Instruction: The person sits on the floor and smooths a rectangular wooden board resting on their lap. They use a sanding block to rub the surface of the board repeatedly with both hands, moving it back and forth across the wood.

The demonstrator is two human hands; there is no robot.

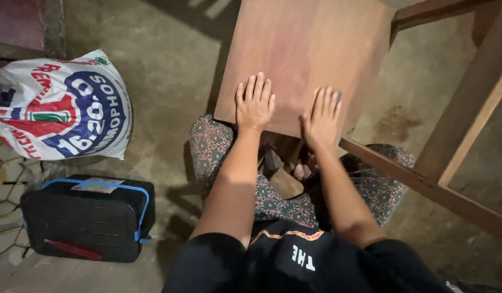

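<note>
Both hands are lying flat and open, left hand (254, 104) and right hand (322, 118), pressing the brown wooden panel (305, 54) resting over the knees beside the wooden frame (457, 146), nothing gripped yet.

Under my left hand (254, 104) and right hand (322, 118) the wooden panel (305, 51) looks smooth, reddish, matt (barely any sheen). The wooden frame (468, 103) is bare; the floor (169, 65) rough concrete.
</note>
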